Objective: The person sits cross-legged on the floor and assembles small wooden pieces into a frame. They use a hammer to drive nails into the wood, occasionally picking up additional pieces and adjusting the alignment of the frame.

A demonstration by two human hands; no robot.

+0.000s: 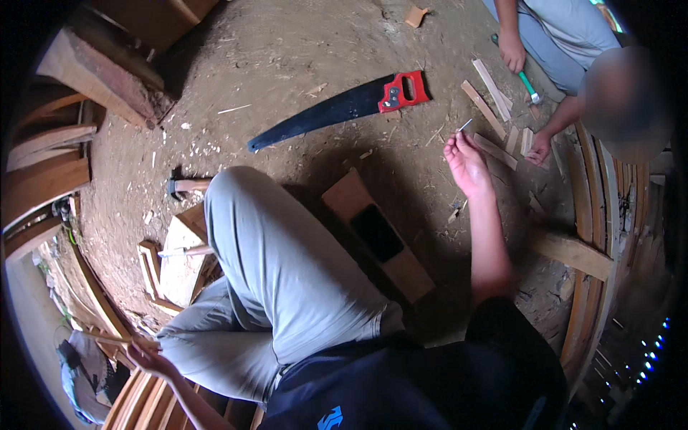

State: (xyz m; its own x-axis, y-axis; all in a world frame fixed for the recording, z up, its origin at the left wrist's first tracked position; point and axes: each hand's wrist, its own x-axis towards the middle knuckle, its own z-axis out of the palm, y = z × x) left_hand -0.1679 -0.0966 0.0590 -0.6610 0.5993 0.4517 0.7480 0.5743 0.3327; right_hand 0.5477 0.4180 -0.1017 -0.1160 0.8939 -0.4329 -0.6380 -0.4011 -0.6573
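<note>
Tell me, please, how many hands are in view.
4: the wearer's left hand, lower left; right hand, right of the saw; the co-worker's upper hand, on a hammer; their lower hand, at a wood block.

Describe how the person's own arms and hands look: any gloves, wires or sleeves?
They are ordinary human hands, with five-fingered shapes rather than machine parts. The left hand and right hand wear no gloves, and I see no cables or watch. On the right arm, a short, plain, dark sleeve leaves the forearm bare; the left sleeve isn't clearly visible.
</note>
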